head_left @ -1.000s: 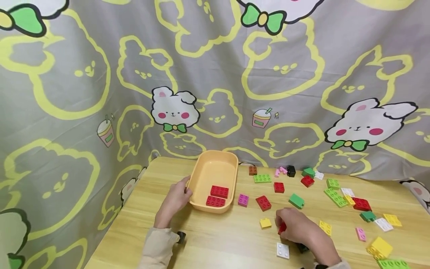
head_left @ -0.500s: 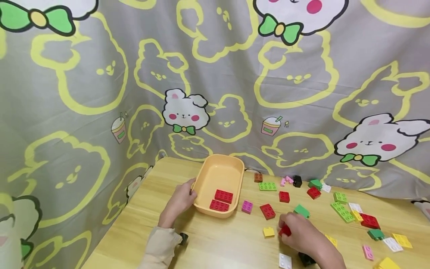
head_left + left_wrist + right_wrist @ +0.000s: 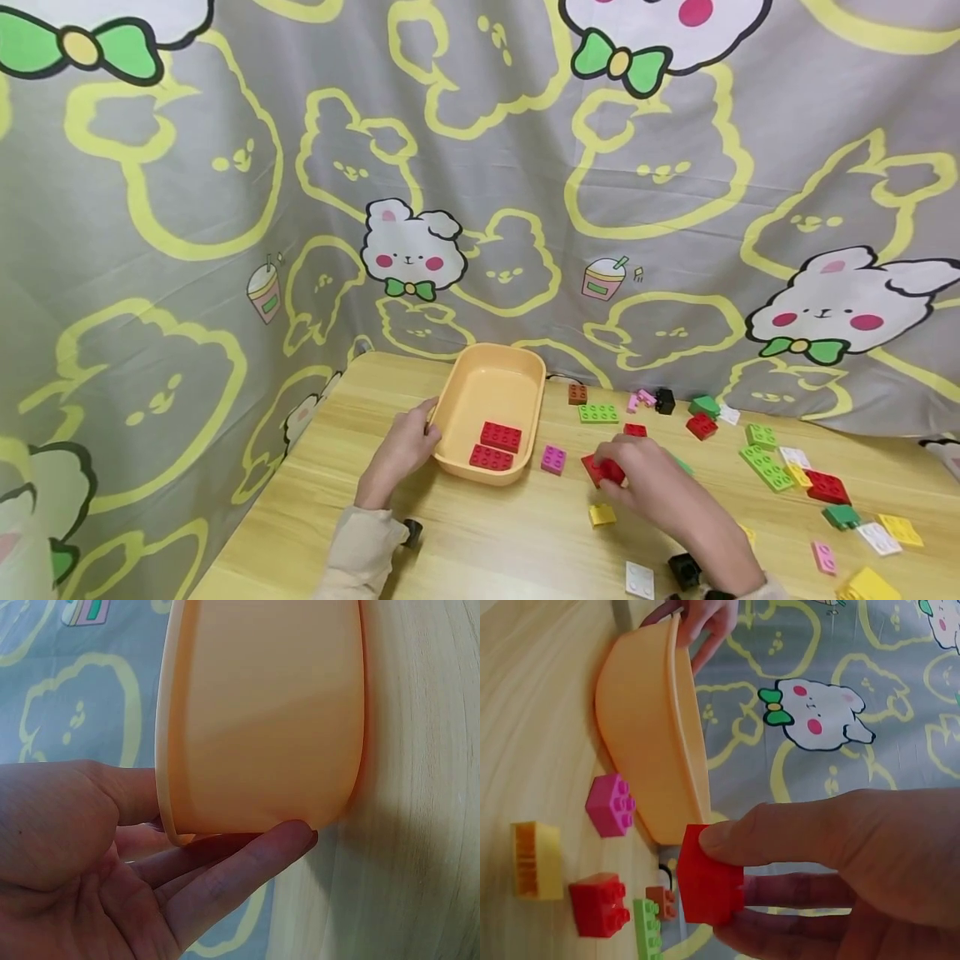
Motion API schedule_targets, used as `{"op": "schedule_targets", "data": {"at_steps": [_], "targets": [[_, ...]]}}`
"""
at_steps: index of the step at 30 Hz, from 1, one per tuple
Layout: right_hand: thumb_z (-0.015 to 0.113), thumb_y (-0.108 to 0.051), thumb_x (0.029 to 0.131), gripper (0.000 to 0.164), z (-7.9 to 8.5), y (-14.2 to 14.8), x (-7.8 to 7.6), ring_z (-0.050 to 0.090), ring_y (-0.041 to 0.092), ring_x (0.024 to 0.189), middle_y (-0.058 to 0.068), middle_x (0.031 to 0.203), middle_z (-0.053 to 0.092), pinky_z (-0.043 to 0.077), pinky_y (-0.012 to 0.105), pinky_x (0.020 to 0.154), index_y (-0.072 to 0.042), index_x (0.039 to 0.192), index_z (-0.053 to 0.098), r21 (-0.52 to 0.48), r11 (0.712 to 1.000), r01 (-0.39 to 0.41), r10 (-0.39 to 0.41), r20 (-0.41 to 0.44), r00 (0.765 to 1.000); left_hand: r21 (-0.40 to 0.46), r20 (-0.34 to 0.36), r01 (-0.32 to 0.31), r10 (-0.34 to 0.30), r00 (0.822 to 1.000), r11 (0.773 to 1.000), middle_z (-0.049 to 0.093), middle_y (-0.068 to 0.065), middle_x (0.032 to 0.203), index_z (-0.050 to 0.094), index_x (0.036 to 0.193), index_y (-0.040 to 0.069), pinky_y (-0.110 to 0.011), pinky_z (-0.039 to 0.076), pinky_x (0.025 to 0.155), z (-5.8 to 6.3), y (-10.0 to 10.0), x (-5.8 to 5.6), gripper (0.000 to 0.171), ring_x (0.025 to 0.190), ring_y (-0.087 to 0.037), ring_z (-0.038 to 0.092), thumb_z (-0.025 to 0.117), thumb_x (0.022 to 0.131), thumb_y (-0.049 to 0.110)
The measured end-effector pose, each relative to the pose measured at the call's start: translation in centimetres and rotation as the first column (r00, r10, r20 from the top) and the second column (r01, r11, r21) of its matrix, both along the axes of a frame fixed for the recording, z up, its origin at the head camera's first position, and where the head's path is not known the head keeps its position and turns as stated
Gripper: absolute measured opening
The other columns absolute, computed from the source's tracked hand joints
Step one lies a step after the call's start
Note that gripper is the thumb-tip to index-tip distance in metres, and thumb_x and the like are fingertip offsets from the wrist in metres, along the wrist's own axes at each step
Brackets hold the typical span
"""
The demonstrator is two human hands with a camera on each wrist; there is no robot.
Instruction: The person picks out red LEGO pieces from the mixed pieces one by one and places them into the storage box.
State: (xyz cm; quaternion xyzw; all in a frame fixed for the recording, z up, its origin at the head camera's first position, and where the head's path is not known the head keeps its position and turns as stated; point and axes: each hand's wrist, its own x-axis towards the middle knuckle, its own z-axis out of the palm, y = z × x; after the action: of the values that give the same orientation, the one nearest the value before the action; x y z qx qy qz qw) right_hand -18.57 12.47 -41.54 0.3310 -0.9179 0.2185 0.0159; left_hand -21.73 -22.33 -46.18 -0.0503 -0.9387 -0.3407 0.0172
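My left hand [image 3: 399, 454] grips the near left rim of a peach plastic tray [image 3: 491, 390], thumb at the edge and fingers against its outside in the left wrist view. Two red bricks [image 3: 501, 437] lie side by side in the tray's near end. To the right, my right hand [image 3: 663, 492] pinches a red toy building brick [image 3: 709, 881] between thumb and fingers, off the tabletop. Below it on the table sits another red brick [image 3: 600, 905], partly covered in the head view. A magenta brick [image 3: 553, 460] and a yellow brick [image 3: 602, 515] are close by.
Loose bricks in green, red, white, yellow and pink spread over the right side of the wooden table [image 3: 480, 542]. A lime brick [image 3: 598, 414] and a brown brick [image 3: 577, 394] are near the back edge. A patterned grey curtain [image 3: 525, 167] hangs behind.
My right hand has lifted the red brick and moved it up and left toward the tray. The left hand keeps hold of the tray. The head view has shifted slightly.
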Motion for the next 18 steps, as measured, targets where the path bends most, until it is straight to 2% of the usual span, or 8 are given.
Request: {"op": "schedule_targets", "data": {"at_steps": [4, 11, 18], "targets": [[0.079, -0.01, 0.078, 0.013, 0.6, -1.3, -0.3, 0.055, 0.007, 0.07, -0.006, 0.082, 0.062, 0.052, 0.026, 0.058, -0.013, 0.088, 0.071, 0.003, 1.0, 0.015, -0.014, -0.045, 0.999, 0.007, 0.007, 0.001, -0.001, 1.0, 1.0, 0.052, 0.0, 0.059, 0.04, 0.142, -0.008, -0.022, 0.035, 0.041, 0.2, -0.1, 0.0, 0.053, 0.046, -0.008, 0.044, 0.049, 0.09, -0.003], [0.079, -0.012, 0.079, 0.017, 1.3, -4.5, -1.2, 0.061, 0.013, 0.081, -0.001, 0.091, 0.067, 0.056, 0.03, 0.069, -0.009, 0.095, 0.073, -0.011, 1.0, 0.024, -0.025, -0.062, 0.998, 0.007, 0.002, -0.017, 0.017, 1.0, 1.0, 0.055, -0.001, 0.062, 0.041, 0.142, -0.007, -0.024, 0.038, 0.044, 0.2, -0.3, 0.0, 0.053, 0.048, -0.01, 0.047, 0.05, 0.089, -0.003], [0.079, -0.009, 0.078, 0.017, 1.8, -7.8, -2.5, 0.06, 0.015, 0.077, 0.002, 0.087, 0.066, 0.055, 0.029, 0.065, -0.007, 0.094, 0.072, 0.011, 1.0, -0.002, 0.004, -0.098, 0.995, 0.01, 0.014, -0.008, 0.008, 1.0, 1.0, 0.051, 0.001, 0.058, 0.04, 0.142, -0.008, -0.022, 0.036, 0.042, 0.0, -0.1, -0.2, 0.054, 0.047, -0.008, 0.045, 0.051, 0.089, -0.002]]}}
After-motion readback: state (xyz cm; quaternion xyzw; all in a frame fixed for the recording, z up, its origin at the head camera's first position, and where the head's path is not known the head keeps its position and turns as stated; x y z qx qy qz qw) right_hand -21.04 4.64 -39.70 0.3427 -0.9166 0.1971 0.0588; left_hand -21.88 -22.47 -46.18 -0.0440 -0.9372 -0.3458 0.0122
